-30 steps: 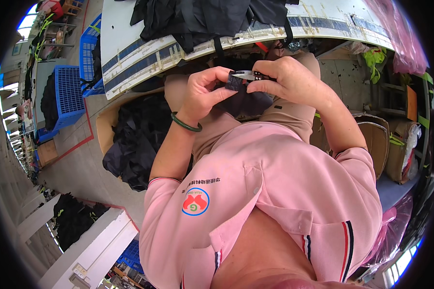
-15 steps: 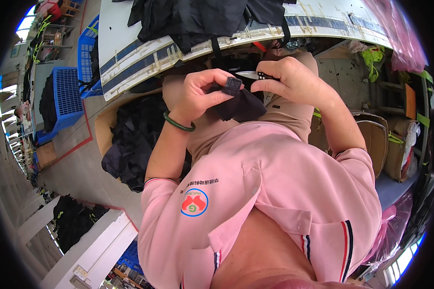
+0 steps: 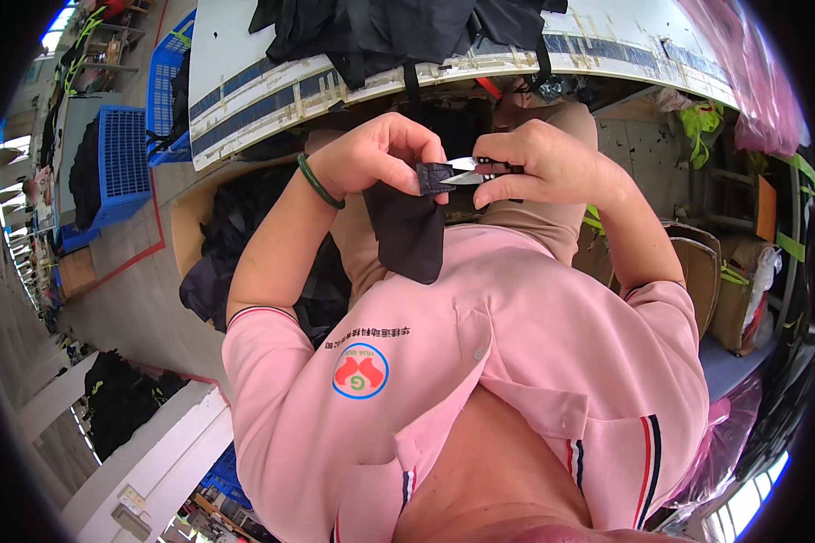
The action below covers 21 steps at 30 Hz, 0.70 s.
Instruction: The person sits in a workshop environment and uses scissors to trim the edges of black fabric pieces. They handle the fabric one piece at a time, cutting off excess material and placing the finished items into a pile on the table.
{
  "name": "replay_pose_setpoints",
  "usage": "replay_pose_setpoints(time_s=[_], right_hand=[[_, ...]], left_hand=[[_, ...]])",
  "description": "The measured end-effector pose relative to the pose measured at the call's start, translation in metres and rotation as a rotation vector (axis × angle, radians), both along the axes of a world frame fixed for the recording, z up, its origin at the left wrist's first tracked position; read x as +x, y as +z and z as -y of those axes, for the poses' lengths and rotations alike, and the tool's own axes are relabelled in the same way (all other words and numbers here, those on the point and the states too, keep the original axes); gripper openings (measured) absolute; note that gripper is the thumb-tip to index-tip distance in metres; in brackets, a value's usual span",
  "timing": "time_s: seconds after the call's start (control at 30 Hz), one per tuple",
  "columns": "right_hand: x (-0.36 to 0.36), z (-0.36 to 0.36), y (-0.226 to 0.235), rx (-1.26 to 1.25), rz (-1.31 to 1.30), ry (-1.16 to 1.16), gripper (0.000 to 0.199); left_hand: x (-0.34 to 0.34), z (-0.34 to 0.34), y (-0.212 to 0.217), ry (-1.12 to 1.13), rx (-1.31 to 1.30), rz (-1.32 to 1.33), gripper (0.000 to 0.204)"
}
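Observation:
Between the thumb and fingers of my left hand (image 3: 376,161) is the stitched end of a black fabric piece (image 3: 409,237), whose wider part hangs down over my lap. My right hand (image 3: 539,163) is closed around small thread snips (image 3: 496,169) with black handles. Their two bright blades are spread apart, with the tips at the stitched edge of the fabric. Whether a thread lies between the blades is too small to tell. A dark green bangle (image 3: 320,184) circles my left wrist.
Black fabric pieces lie on a worn white table (image 3: 607,56) ahead. A cardboard box (image 3: 190,217) full of black pieces stands at my left, beyond it a blue crate (image 3: 124,158). Opened cartons (image 3: 695,258) stand at my right. Pink plastic film (image 3: 761,86) hangs at the table's right end.
My left hand has turned and moved slightly left, so the fabric now hangs lower and straighter. The snips have come to the stitched end, and their blades are now visibly apart.

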State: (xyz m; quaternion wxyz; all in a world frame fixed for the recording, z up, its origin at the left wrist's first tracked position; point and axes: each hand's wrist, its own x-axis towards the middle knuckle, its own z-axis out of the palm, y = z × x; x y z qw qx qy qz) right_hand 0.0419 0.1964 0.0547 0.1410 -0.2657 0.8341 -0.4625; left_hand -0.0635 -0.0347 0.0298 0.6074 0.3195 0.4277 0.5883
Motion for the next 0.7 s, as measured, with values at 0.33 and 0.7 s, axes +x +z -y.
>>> replay_pose_setpoints(time_s=[0.33, 0.7], right_hand=[[0.0, 0.004, -0.009, 0.024, -0.062, 0.003, 0.033], [-0.002, 0.011, 0.001, 0.028, -0.041, 0.028, 0.038]], left_hand=[[0.004, 0.001, -0.004, -0.049, -0.028, 0.02, 0.019], [0.005, -0.003, -0.008, -0.074, -0.07, 0.031, 0.017]])
